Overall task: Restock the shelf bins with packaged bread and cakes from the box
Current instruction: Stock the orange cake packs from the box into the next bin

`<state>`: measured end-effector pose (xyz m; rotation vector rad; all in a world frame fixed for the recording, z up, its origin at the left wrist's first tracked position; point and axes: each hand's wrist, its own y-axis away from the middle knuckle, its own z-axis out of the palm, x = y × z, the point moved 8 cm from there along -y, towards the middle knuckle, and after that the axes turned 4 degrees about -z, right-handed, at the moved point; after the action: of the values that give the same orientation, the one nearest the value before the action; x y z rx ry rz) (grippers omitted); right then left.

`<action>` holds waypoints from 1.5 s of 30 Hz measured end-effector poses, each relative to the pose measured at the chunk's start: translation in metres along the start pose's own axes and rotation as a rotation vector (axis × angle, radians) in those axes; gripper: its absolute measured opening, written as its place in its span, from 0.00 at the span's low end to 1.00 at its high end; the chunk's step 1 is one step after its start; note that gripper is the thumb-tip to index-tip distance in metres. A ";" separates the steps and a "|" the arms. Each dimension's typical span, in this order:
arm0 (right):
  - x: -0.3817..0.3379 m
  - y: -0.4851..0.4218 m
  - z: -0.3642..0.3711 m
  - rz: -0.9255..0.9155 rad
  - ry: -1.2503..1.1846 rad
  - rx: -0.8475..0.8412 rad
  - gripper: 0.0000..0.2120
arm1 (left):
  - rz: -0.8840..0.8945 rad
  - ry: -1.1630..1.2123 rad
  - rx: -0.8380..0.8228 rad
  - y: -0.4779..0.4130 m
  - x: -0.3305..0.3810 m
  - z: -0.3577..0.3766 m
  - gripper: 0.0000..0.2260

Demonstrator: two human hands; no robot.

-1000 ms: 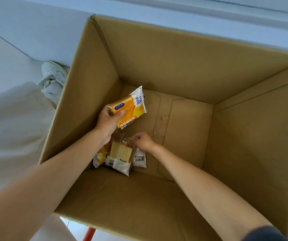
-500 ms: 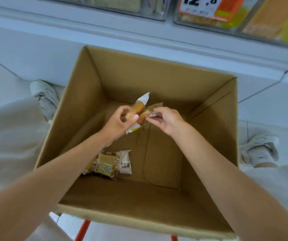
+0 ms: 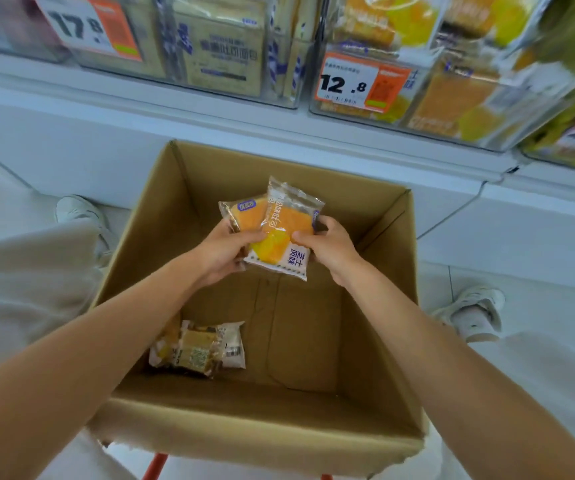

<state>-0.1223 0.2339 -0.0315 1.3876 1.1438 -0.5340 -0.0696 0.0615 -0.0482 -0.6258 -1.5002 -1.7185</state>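
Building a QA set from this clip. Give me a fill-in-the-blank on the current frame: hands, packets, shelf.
The left hand and right hand hold ____ orange packets above the box.
The price tag on the bin directly above them reads ____.
The shoes either side of the box are ____ in colour.

Missing words: two; 12.8; white

My fingers point(image 3: 241, 237) hold two orange packets point(image 3: 284, 233), one overlapping the other, above one cardboard box point(image 3: 244, 420). Below my fingers, on the box floor, lies a heap of what look like three more packets point(image 3: 197, 351), though they overlap too much to count surely. Above my fingers hang three price tags point(image 3: 362, 83).
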 end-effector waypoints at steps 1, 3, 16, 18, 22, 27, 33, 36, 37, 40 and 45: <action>-0.006 0.001 -0.002 -0.025 -0.011 0.020 0.25 | 0.005 -0.034 0.007 0.002 0.004 -0.001 0.11; -0.021 0.004 -0.002 -0.105 0.051 -0.008 0.19 | 0.005 -0.070 0.015 0.008 0.012 -0.003 0.13; -0.104 0.046 -0.040 -0.411 0.422 0.169 0.44 | 0.082 -0.144 -0.176 0.054 0.082 0.040 0.21; -0.096 0.045 -0.048 -0.241 0.181 0.032 0.39 | 0.091 -0.172 -0.224 0.060 0.098 0.055 0.22; -0.128 0.057 -0.081 -0.335 0.026 0.039 0.13 | 0.272 -0.394 -0.069 0.065 0.149 0.086 0.12; -0.189 0.064 -0.146 -0.507 -0.107 0.197 0.12 | 0.597 -0.552 0.137 0.058 0.231 0.139 0.26; -0.244 0.041 -0.255 -0.694 -0.247 0.500 0.12 | 0.996 -0.891 0.299 0.036 0.327 0.203 0.37; -0.258 0.006 -0.288 -0.698 -0.188 0.530 0.18 | 1.161 -1.134 0.509 0.016 0.348 0.217 0.32; -0.261 -0.011 -0.288 -0.678 -0.131 0.490 0.21 | 1.205 -1.239 0.545 0.010 0.349 0.223 0.32; -0.261 -0.055 -0.281 -0.586 -0.115 0.355 0.27 | 1.245 -1.511 0.586 -0.013 0.346 0.234 0.35; -0.269 -0.056 -0.291 -0.692 0.098 0.540 0.53 | 1.284 -1.614 0.644 -0.032 0.343 0.232 0.35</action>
<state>-0.3708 0.4092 0.2286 1.4487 1.6429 -1.3571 -0.3255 0.2120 0.2418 -2.1337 -1.5984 0.5484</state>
